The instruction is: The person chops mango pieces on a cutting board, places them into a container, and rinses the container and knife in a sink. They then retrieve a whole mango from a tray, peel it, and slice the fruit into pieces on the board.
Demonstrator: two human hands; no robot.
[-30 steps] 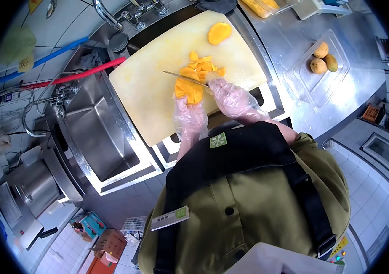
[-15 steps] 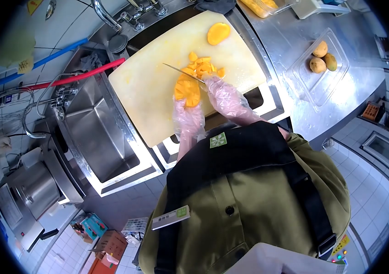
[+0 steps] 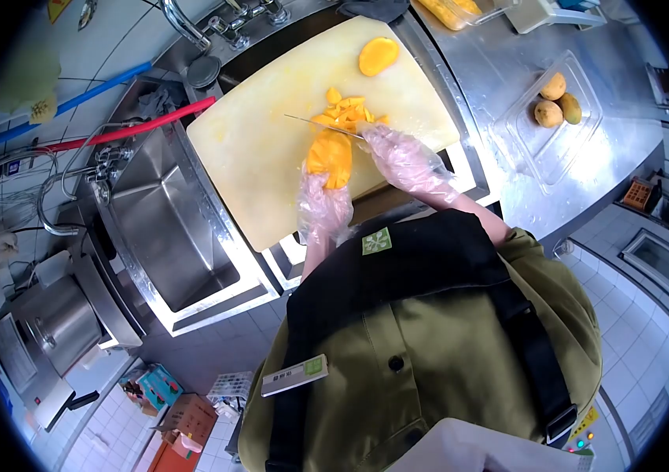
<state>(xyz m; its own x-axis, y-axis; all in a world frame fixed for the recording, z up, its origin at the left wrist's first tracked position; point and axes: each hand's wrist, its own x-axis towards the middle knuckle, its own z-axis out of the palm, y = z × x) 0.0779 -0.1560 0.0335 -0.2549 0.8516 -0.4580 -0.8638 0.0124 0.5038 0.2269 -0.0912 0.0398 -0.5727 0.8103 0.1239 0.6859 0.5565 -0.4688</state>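
My left hand (image 3: pixel 324 206), in a clear plastic glove, holds a large orange mango piece (image 3: pixel 330 160) near the front edge of the white cutting board (image 3: pixel 252 141). Gloved too, my right hand (image 3: pixel 399 157) is closed on a knife (image 3: pixel 320 125), whose thin blade points left across the top of that piece. Just beyond the blade lie several cut mango chunks (image 3: pixel 344 110). Another smooth mango piece (image 3: pixel 378 56) rests at the board's far right. The knife's handle is hidden in my right hand.
The board lies over a sink beside an open basin (image 3: pixel 165 228). Faucets (image 3: pixel 228 31) stand behind it. On the steel counter (image 3: pixel 484 86) at right, a clear tray (image 3: pixel 543 149) holds three whole fruits (image 3: pixel 552 110). A red hose (image 3: pixel 134 132) runs left.
My right hand and the knife have shifted slightly right. The mango piece in my left hand has turned a little, its end moving right, and its surface looks smoother.
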